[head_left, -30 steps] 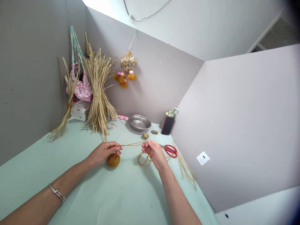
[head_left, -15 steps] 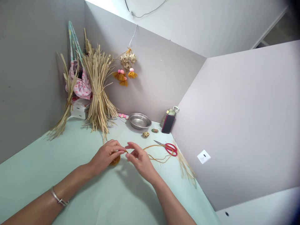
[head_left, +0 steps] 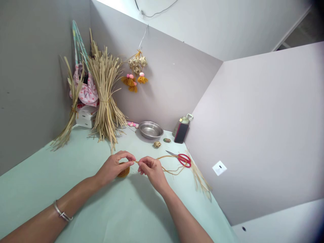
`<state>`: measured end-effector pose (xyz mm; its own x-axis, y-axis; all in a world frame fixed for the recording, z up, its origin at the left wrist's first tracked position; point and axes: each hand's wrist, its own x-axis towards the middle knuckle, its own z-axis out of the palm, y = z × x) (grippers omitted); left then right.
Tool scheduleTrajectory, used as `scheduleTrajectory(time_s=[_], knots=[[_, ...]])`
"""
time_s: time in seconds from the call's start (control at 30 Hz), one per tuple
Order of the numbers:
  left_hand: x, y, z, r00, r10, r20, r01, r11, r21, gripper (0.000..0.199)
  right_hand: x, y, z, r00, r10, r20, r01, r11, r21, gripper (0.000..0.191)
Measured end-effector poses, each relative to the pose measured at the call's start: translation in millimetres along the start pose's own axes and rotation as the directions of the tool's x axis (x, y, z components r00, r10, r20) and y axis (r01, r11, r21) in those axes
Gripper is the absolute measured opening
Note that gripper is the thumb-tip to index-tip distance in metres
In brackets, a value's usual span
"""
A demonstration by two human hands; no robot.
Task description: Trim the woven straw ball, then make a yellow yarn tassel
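A short stretch of mustard-coloured yarn [head_left: 136,161] runs between my two hands above the table. My right hand [head_left: 153,170] pinches it between thumb and fingers. At its other end, the thumb and fingertips of my left hand [head_left: 117,166] close on the yarn, the other fingers curved over. Below the left fingers lies a ball of the same yarn [head_left: 124,171], partly covered by the hand. Past my right hand, loose yarn strands [head_left: 174,173] curve over the table to the red-handled scissors [head_left: 184,160], which lie with their blades pointing left.
Beyond my hands are a woven straw ball [head_left: 157,144], a small thread spool [head_left: 167,140] and a steel bowl [head_left: 151,131]. A phone [head_left: 181,133] leans on a jar. Straw bundles [head_left: 105,94] stand back left; loose straw [head_left: 201,179] lies right. Tasselled ornaments [head_left: 136,64] hang on the wall.
My right hand has gone from spread fingers to a pinch on the yarn. The left fingers have lifted slightly, and more of the yarn ball shows.
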<state>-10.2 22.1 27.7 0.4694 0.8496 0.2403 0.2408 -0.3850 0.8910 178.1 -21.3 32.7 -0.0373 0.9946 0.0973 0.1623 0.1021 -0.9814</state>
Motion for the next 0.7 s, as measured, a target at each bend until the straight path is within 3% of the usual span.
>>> scheduleTrajectory(time_s=[0.23,0.5,0.7], knots=[[2.4,-4.4,0.1,0.998,0.054,-0.029,-0.051,0.995,0.081,0.025,-0.1,-1.4,2.2,0.999,0.034,0.004,-0.034,0.994,0.106,0.019],[-0.8,1.1,3.2,0.999,-0.04,-0.012,0.04,0.998,-0.054,0.019,-0.2,-1.6,6.6,0.998,0.061,0.007,-0.061,0.985,0.163,0.021],[-1.2,-0.3,5.8,0.999,-0.041,-0.025,0.04,0.998,-0.051,0.019,-0.7,-0.2,7.5,0.998,0.063,0.024,-0.066,0.985,0.16,0.024]])
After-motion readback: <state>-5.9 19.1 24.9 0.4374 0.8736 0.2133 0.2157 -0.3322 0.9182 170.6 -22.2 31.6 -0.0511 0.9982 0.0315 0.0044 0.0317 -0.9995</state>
